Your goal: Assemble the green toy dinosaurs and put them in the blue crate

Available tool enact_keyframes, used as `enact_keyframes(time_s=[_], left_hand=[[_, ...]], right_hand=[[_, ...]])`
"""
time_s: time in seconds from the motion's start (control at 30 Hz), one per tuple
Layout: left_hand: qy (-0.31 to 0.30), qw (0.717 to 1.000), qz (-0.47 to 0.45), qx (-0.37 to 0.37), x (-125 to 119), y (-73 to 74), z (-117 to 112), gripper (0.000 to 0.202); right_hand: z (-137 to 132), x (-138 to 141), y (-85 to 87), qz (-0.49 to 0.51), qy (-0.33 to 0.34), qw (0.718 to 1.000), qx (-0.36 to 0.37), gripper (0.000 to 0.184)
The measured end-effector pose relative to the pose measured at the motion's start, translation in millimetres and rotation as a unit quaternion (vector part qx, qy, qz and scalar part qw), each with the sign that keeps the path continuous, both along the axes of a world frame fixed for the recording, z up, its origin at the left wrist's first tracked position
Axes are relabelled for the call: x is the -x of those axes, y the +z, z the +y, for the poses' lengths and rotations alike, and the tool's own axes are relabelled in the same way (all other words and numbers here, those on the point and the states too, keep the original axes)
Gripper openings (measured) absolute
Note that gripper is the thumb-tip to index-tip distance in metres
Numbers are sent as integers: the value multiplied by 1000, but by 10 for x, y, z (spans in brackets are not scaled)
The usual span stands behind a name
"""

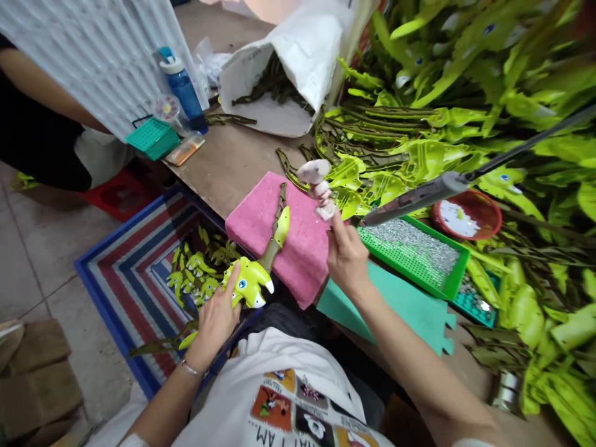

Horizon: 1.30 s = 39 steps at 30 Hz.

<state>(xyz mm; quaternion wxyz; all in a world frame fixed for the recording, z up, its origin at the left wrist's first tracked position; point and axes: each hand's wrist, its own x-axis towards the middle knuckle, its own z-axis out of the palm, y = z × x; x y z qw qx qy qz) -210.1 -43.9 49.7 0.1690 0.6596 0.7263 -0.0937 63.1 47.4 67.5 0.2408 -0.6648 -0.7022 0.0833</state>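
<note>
My left hand is closed around a yellow-green toy dinosaur head with a blue eye and white tips, the index finger lying along its top. A dark olive stick runs up from the head, and its far end lies over a pink cloth-covered block. A curved yellow-green piece sits along that stick. My right hand is over the block's right edge, fingers drawn together. At its fingertips are lumpy pinkish-white shapes, blurred; whether these are finger coverings or something held, I cannot tell.
A grey powered screwdriver slants in from the right, above a green basket of screws. Piles of yellow-green toy parts fill the right side. A striped blue-rimmed bin holds toy heads. A seated person is at upper left.
</note>
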Motion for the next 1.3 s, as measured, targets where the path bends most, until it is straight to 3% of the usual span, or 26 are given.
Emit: enact_keyframes(time_s=[0.1,0.17,0.27,0.37,0.53,0.63,0.77,0.87,0.97,1.13,1.23,1.3], left_hand=[[4,997,-65,-37,101,-172,2,82],[3,988,-133,-76,171,-292,18,83],[2,962,-245,-122,245,-417,54,83],[11,938,-318,-139,271,-435,100,81],[18,917,-370,-150,242,-286,267,77],[2,917,-372,-144,169,-170,421,78],[-30,930,-320,-180,94,-110,510,78],[-2,956,-237,-173,116,-150,401,78],[8,980,-138,-141,145,-180,221,81],[-20,995,37,-96,75,-100,101,83],[-23,995,76,-63,8,-29,121,79],[-23,995,81,-52,-19,-6,130,77]], right_hand=[[166,19,-25,-55,16,988,143,54],[187,-17,-44,-81,-3,981,178,55],[133,-120,-81,-106,-32,985,135,56],[70,-223,-219,-116,-30,991,61,54],[62,-353,-601,-128,1,990,-62,44],[87,-408,-713,-139,5,987,-80,42],[102,-408,-617,-150,-14,989,2,51],[57,-375,-405,-133,-21,988,72,56],[-56,-332,-169,-66,-26,993,97,52],[-265,-198,55,-22,66,992,103,50],[-333,-107,81,-70,105,979,163,51],[-362,-69,73,-81,103,980,153,50]])
